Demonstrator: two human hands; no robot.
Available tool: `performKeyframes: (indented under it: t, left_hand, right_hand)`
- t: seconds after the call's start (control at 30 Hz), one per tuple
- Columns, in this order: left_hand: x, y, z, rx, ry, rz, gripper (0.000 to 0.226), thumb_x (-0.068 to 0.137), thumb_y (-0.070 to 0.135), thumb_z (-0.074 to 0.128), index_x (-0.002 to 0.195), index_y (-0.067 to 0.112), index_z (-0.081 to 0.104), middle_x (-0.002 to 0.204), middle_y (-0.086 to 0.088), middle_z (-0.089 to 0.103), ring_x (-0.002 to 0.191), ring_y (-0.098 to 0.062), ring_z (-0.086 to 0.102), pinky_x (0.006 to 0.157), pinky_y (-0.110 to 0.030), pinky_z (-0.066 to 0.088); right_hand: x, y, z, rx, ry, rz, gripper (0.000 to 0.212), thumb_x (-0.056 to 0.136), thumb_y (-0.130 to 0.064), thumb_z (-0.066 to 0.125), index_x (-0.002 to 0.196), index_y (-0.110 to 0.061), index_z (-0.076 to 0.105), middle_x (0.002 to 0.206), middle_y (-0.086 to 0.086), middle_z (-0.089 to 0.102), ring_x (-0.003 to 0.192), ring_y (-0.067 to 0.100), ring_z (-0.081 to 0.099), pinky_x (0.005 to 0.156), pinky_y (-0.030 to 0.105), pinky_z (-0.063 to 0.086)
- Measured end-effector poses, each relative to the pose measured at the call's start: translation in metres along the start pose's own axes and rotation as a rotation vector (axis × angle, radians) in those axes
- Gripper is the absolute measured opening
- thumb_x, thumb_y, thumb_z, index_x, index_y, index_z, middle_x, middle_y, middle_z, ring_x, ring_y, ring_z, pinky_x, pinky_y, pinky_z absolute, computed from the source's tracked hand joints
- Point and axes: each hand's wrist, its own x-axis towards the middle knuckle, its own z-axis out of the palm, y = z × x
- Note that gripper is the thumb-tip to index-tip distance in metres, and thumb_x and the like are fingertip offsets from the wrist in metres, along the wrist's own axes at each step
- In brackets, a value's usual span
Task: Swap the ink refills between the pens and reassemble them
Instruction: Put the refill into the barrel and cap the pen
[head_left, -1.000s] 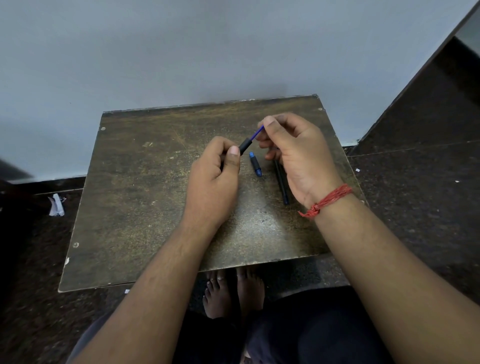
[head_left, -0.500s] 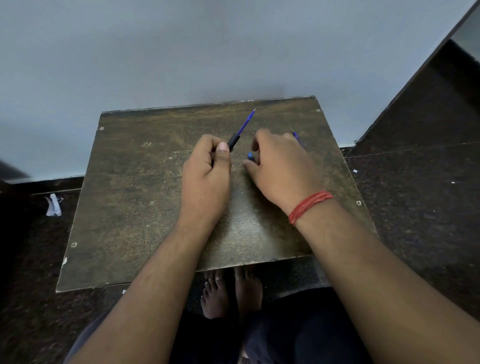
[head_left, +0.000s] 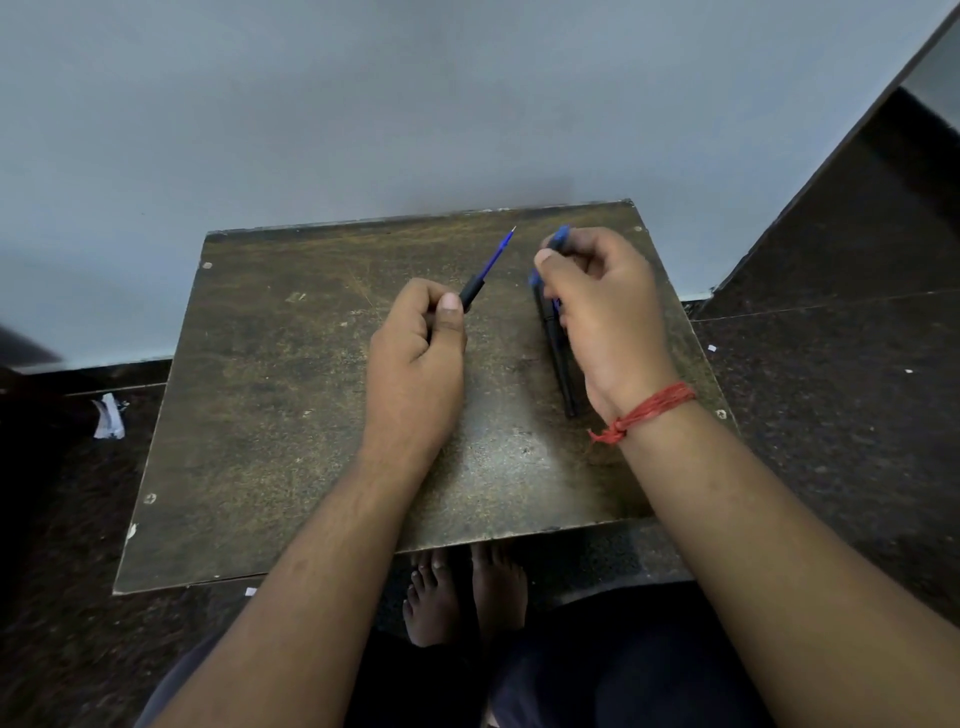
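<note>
My left hand (head_left: 415, 358) is closed around a black pen barrel (head_left: 471, 294); a blue ink refill (head_left: 496, 256) sticks out of it, tip pointing up and away. My right hand (head_left: 605, 312), with a red thread at the wrist, pinches a small blue pen piece (head_left: 558, 240) between thumb and fingers; it is blurred. Under that hand a second black pen barrel (head_left: 558, 358) lies on the worn brown table (head_left: 291, 415), running toward me. Part of it is hidden by my fingers.
The small table stands against a pale grey wall (head_left: 363, 104). Its edges drop to a dark speckled floor (head_left: 831, 415). A crumpled white scrap (head_left: 109, 417) lies on the floor at left. My bare feet (head_left: 462, 597) show under the near edge.
My right hand let go of the refill, dropped to the table beside the blue piece, then lifted to the right holding it. My left hand kept the barrel with the refill.
</note>
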Motion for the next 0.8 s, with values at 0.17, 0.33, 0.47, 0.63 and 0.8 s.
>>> performKeyframes:
  t: [0.17, 0.33, 0.47, 0.63, 0.8]
  left_hand:
    - [-0.002, 0.002, 0.002, 0.053, -0.024, 0.03, 0.023, 0.1, 0.029, 0.044, 0.078, 0.028, 0.047, 0.065, 0.0, 0.05, 0.058, -0.009, 0.041, 0.054, -0.032, 0.034]
    - [-0.005, 0.003, 0.002, 0.103, -0.07, 0.065, 0.023, 0.101, 0.027, 0.046, 0.078, 0.028, 0.048, 0.065, 0.002, 0.049, 0.056, -0.006, 0.04, 0.053, -0.031, 0.034]
    - [-0.005, 0.004, 0.002, 0.12, -0.084, 0.069, 0.022, 0.1, 0.028, 0.046, 0.078, 0.028, 0.048, 0.064, 0.001, 0.05, 0.057, -0.008, 0.041, 0.054, -0.036, 0.036]
    - [-0.005, 0.005, 0.001, 0.129, -0.086, 0.067, 0.023, 0.102, 0.024, 0.048, 0.079, 0.027, 0.05, 0.064, -0.001, 0.052, 0.056, -0.007, 0.041, 0.052, -0.03, 0.034]
    - [-0.005, 0.003, 0.002, 0.119, -0.082, 0.063, 0.022, 0.102, 0.024, 0.048, 0.08, 0.025, 0.05, 0.064, 0.004, 0.049, 0.056, -0.006, 0.04, 0.052, -0.028, 0.033]
  right_hand:
    - [0.006, 0.0, -0.008, 0.307, 0.082, 0.144, 0.005, 0.093, -0.009, 0.065, 0.095, -0.012, 0.061, 0.079, -0.001, 0.072, 0.065, 0.007, 0.058, 0.053, 0.021, 0.041]
    - [0.011, 0.003, -0.013, 0.345, 0.114, 0.116, 0.006, 0.092, -0.012, 0.067, 0.097, -0.013, 0.064, 0.083, 0.0, 0.074, 0.071, 0.008, 0.06, 0.055, 0.023, 0.044]
    - [0.01, 0.002, -0.013, 0.301, 0.09, 0.098, 0.006, 0.09, -0.013, 0.069, 0.096, -0.015, 0.068, 0.087, 0.001, 0.074, 0.072, 0.008, 0.062, 0.058, 0.023, 0.044]
    - [0.007, 0.002, -0.012, 0.212, 0.003, 0.057, 0.01, 0.089, -0.013, 0.069, 0.087, -0.022, 0.072, 0.08, -0.009, 0.07, 0.073, 0.009, 0.059, 0.06, 0.024, 0.043]
    - [0.007, 0.002, -0.013, 0.21, -0.016, 0.05, 0.011, 0.09, -0.012, 0.067, 0.091, -0.02, 0.074, 0.081, -0.006, 0.069, 0.073, 0.01, 0.058, 0.06, 0.023, 0.044]
